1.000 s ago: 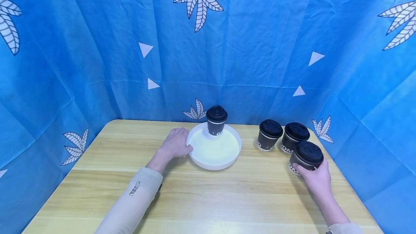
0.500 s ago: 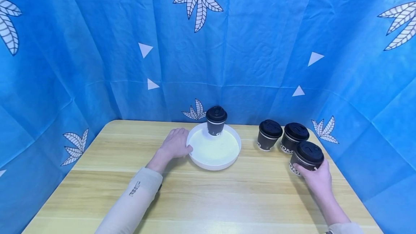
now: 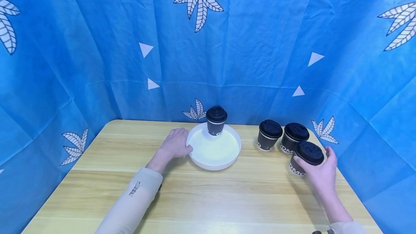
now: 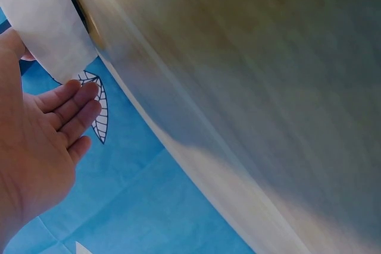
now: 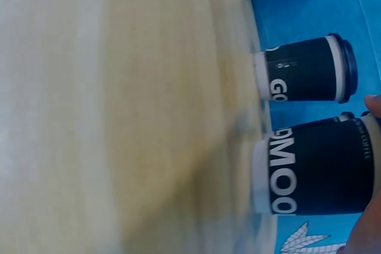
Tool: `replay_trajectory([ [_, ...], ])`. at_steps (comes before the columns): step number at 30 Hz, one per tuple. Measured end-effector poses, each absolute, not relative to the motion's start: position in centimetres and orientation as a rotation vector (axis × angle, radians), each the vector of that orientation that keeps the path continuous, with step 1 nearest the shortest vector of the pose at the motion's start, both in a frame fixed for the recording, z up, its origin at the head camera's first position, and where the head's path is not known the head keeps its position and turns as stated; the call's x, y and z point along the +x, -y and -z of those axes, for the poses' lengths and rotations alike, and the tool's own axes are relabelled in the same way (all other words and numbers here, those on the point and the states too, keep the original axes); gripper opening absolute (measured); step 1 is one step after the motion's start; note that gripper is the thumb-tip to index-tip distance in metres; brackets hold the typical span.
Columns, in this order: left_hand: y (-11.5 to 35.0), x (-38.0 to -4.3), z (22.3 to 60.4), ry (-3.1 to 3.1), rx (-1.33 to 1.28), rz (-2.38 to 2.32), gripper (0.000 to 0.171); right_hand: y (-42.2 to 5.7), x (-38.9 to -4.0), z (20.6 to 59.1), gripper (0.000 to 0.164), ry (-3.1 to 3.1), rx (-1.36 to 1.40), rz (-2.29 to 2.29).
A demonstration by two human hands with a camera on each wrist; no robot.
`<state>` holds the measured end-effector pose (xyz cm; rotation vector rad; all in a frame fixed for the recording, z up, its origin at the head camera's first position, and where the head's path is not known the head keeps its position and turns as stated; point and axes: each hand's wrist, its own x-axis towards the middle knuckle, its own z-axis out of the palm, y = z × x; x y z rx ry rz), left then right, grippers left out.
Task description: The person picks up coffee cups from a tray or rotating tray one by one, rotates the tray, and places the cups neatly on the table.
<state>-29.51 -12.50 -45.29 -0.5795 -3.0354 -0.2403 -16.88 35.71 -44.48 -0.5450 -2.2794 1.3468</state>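
A white round tray (image 3: 214,165) sits towards the back middle, with one lidded coffee cup (image 3: 216,127) standing upright at its far side. My left hand (image 3: 175,143) holds the tray's left edge, its thumb at the rim and its fingers against the outer wall; in the left wrist view bent fingers (image 4: 71,108) meet the white wall. At the right, my right hand (image 3: 321,174) is spread around the nearest dark coffee cup (image 3: 300,161), thumb at its front, index finger standing off the lid's right side. That cup is upright on the table. Its other fingers are largely hidden.
Two more lidded cups stand behind the nearest one: one on the left (image 3: 269,140) and one in the middle (image 3: 290,143). The wooden table (image 3: 227,198) ends close behind the cups at a blue patterned curtain (image 3: 260,46), which also hangs at both sides.
My right hand's fingers have loosened and spread away from the nearest cup, the hand shifting slightly right. The cup stays in place. My left hand and the tray have not moved.
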Motion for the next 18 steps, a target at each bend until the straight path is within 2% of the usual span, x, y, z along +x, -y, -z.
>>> replay_trajectory([
  [18, 12.5, -29.8, 45.6, 3.05, -0.57, 0.239, 0.061, -33.1, -17.8, 40.6, 0.108, 2.219, -0.317, -1.159],
])
